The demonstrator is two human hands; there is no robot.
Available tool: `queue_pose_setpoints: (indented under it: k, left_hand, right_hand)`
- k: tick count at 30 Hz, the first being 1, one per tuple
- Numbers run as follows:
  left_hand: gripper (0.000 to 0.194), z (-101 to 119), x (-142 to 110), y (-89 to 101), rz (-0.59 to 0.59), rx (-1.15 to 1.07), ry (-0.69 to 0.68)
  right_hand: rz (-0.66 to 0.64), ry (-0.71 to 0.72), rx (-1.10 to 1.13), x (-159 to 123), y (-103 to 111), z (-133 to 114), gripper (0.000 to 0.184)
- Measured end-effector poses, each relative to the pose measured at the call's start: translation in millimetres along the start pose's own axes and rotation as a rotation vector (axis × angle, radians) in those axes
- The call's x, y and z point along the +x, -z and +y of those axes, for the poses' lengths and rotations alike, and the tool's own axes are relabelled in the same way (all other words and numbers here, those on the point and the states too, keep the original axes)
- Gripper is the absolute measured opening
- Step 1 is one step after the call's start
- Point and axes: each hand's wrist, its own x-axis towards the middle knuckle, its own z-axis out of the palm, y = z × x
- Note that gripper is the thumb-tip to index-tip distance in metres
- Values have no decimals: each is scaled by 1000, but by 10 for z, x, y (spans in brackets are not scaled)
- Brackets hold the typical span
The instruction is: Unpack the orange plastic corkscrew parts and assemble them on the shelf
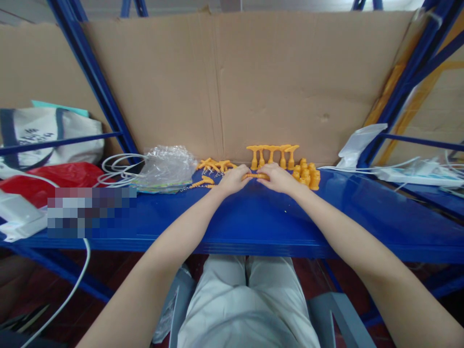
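Note:
Between my two hands is a thin orange bar-shaped piece (258, 176), held low over the blue tabletop. My left hand (235, 181) is closed on its left end, and my right hand (278, 177) grips the right end. Just behind them stands a row of orange T-shaped pieces (271, 155). Several short, stacked-looking orange pieces (306, 174) are grouped beside my right hand. To the left of my left hand lie orange pieces with small metal chains (214, 165), some of them loose nearer the front. My fingers cover part of the held piece.
Clear plastic bags (166, 166) lie on the blue table (253, 222) at left, near a coiled white cable (118, 169) and a red bag (68, 175). Cardboard (275, 82) closes off the back between blue metal posts (97, 82). White cables and a power strip (416, 176) are at right.

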Motion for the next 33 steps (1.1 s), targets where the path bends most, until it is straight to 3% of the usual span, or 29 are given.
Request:
queue_pose_setpoints:
  k: [3,7,14,19,26,33]
  left_hand:
    - [10,60,3,12,-32,-1,-33]
    - [9,105,-3,18,-55,-7,-37]
    - [30,138,-11,60,216,-87,-44]
    - [28,80,-13,76,255,-75,2]
    - [19,45,-19,55,226,-56,-6]
    - [21,71,-15,51,202,-55,-18]
  right_hand:
    - [-81,46,-197,-3,-73,-127,21]
    - [-84,45,-319,-21,-82,-213,27]
    - [-19,-103,-306,29,-1,-185,31]
    - [173,-268,-136,208,84,139,20]
    - [358,-524,93,417,425,687,18]
    - [588,-570,214,601,660,1123,24]
